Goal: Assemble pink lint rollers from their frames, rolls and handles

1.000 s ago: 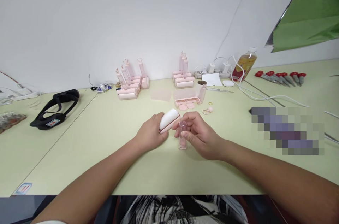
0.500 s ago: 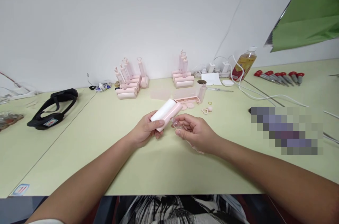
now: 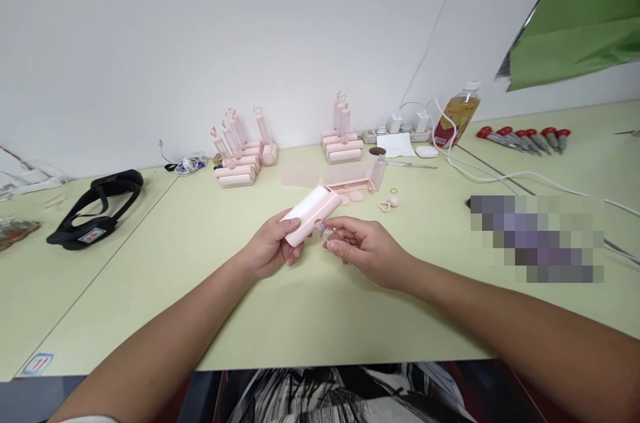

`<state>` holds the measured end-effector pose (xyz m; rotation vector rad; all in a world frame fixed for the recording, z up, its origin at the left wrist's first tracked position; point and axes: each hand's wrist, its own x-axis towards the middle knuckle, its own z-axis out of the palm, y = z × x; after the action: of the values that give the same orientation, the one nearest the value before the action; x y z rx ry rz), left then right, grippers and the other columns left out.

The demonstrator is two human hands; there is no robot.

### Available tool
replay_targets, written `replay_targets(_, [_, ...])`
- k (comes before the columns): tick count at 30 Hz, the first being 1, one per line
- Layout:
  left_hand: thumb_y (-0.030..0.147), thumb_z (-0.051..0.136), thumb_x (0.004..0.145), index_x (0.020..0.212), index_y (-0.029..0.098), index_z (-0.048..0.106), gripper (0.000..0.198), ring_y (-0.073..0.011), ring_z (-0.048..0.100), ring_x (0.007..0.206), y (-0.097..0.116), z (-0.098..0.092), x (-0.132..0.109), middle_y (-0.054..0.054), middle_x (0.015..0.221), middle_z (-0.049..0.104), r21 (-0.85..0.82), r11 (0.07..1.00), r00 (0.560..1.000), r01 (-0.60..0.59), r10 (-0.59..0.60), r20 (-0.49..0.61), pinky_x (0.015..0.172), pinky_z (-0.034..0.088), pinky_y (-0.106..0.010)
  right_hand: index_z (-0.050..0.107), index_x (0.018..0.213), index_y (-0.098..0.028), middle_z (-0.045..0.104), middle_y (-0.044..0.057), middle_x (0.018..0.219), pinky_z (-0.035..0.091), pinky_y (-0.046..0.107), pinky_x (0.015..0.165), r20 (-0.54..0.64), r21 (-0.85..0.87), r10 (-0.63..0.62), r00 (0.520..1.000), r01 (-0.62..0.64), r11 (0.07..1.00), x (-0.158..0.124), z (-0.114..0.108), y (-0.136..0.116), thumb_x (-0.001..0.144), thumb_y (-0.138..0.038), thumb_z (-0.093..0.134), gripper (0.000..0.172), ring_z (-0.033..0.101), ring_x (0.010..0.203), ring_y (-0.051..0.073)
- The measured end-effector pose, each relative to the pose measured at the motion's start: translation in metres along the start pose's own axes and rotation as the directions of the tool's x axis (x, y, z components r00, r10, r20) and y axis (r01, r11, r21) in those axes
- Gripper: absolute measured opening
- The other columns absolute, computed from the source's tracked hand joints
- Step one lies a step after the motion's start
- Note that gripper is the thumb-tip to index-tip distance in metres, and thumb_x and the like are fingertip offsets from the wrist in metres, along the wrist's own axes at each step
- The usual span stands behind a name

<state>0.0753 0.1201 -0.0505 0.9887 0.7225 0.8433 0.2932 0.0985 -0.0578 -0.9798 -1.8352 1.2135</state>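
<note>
My left hand (image 3: pixel 273 246) is wrapped round a pink and white lint roller head (image 3: pixel 313 215), tilted up to the right. Close beside it, my right hand (image 3: pixel 367 249) pinches a clear, pinkish handle piece (image 3: pixel 325 231), whose tip is at the roller's lower right side. Most of that piece is hidden by my fingers. Behind the hands lie an open pink case (image 3: pixel 350 187), flat pink discs (image 3: pixel 355 196), a heart-shaped ring (image 3: pixel 384 207), a small pink knob (image 3: pixel 394 201) and a tiny yellow ring (image 3: pixel 394 191).
Several upright pink rollers (image 3: pixel 236 173) stand at the back left, and more (image 3: pixel 345 149) at back centre. Black headgear (image 3: pixel 100 209) lies left. At the right are a bottle (image 3: pixel 457 117), white cables, a power strip and red-capped tools (image 3: pixel 525 141).
The roller head has turned so more of its pink side shows. The clear piece in my right hand has come up against the roller's side. The view has shifted slightly.
</note>
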Motion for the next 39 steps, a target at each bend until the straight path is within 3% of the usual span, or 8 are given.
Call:
replay_targets(16, [0.038, 0.072, 0.076, 0.116, 0.018, 0.048, 0.051, -0.0073, 0.05, 0.043, 0.0, 0.003, -0.004, 0.002, 0.072, 0.056, 0.141, 0.986, 0.995, -0.087, 0.092, -0.031, 0.038, 0.038, -0.02, 0.065, 0.112, -0.019, 0.055, 0.0, 0.072, 0.047, 0.025, 0.056, -0.015, 0.071, 0.106, 0.994, -0.104, 0.992, 0.001, 0.002, 0.001, 0.087, -0.043, 0.06, 0.035, 0.051, 0.062, 0.012])
replay_targets(22, [0.036, 0.074, 0.074, 0.118, 0.019, 0.048, 0.054, -0.0088, 0.054, 0.052, 0.001, 0.005, -0.005, -0.001, 0.083, 0.057, 0.202, 0.972, 0.991, -0.117, 0.127, -0.036, 0.044, 0.043, -0.022, 0.064, 0.115, -0.018, 0.066, 0.006, 0.091, 0.045, 0.021, 0.047, 0.025, 0.109, 0.191, 0.981, -0.193, 0.975, 0.0, 0.003, -0.006, 0.089, -0.043, 0.055, 0.037, 0.054, 0.058, 0.01])
replay_targets(33, [0.036, 0.07, 0.08, 0.116, 0.021, 0.044, 0.046, -0.0096, 0.053, 0.057, 0.002, 0.003, -0.007, 0.0, 0.086, 0.056, 0.301, 0.945, 0.992, -0.128, 0.128, 0.018, 0.048, 0.045, -0.025, 0.065, 0.11, -0.018, 0.068, 0.007, 0.095, 0.042, 0.019, 0.043, 0.036, 0.072, 0.19, 0.981, -0.193, 0.979, -0.001, 0.003, -0.007, 0.09, -0.042, 0.052, 0.034, 0.054, 0.057, 0.009])
replay_targets(39, [0.041, 0.07, 0.079, 0.115, 0.022, 0.042, 0.049, -0.0085, 0.051, 0.052, 0.006, 0.008, -0.01, 0.003, 0.077, 0.053, 0.373, 0.925, 0.997, -0.073, 0.074, 0.012, 0.048, 0.042, -0.024, 0.064, 0.104, -0.016, 0.067, 0.006, 0.092, 0.041, 0.018, 0.043, 0.037, 0.055, 0.198, 0.979, -0.2, 0.978, -0.002, 0.002, -0.011, 0.09, -0.039, 0.051, 0.03, 0.054, 0.056, 0.008])
